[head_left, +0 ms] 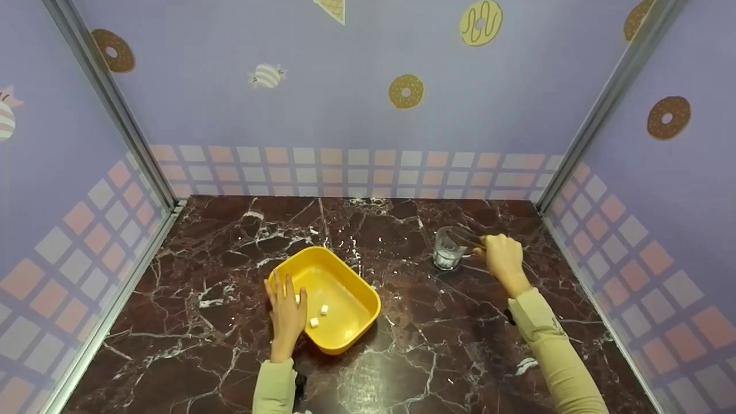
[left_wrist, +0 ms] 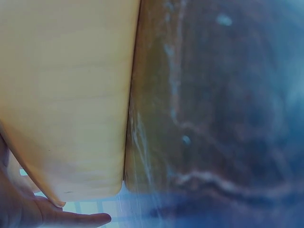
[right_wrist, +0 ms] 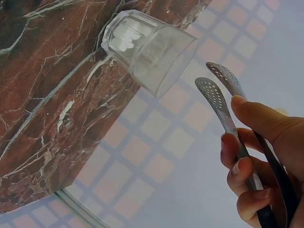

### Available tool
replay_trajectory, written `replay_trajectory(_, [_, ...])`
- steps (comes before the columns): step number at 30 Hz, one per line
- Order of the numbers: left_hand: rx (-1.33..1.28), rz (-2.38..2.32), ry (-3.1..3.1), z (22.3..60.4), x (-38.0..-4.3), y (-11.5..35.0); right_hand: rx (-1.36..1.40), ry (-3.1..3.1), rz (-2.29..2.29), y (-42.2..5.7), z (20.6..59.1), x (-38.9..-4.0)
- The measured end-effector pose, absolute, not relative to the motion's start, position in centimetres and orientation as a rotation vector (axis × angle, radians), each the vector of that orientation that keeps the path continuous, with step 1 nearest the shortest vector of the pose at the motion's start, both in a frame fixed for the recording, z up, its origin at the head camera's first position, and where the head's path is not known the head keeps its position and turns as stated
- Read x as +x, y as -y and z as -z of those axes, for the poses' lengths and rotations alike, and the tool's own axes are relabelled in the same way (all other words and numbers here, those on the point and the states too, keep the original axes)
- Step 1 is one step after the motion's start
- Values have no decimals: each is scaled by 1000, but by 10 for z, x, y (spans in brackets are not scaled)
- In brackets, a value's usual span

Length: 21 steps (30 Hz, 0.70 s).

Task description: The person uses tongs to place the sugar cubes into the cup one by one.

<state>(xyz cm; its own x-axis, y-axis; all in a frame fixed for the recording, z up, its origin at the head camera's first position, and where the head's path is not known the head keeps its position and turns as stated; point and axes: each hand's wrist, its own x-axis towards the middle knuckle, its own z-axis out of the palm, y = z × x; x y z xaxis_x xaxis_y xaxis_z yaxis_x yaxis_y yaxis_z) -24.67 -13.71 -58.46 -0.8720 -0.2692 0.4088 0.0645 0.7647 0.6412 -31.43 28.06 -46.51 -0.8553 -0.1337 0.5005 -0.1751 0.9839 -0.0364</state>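
Observation:
My left hand (head_left: 287,313) holds the left wall of a yellow plastic basin (head_left: 356,287), the thumb on the inner side and fingers along the outside. Small white cubes (head_left: 324,310) lie on the basin's floor near that hand. In the left wrist view, the basin's outer wall (left_wrist: 80,104) fills the left half. My right hand (head_left: 504,257) grips metal tongs (right_wrist: 212,95) with perforated tips and dark handles. Those tips stand apart, nothing between them, beside the mouth of a clear glass (head_left: 447,253). White pieces (right_wrist: 124,37) sit at the glass's bottom.
A dark red marbled tabletop (head_left: 218,356) bears everything. Patterned purple panels (head_left: 345,126) enclose it at the back and both sides, with metal posts (head_left: 609,103) at the corners. The glass stands to the right of the basin.

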Motion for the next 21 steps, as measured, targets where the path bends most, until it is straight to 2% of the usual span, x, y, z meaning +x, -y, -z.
replay_trajectory(21, [156,917,2484,584,-247,137,224,2619,-125,-278,464,-312])
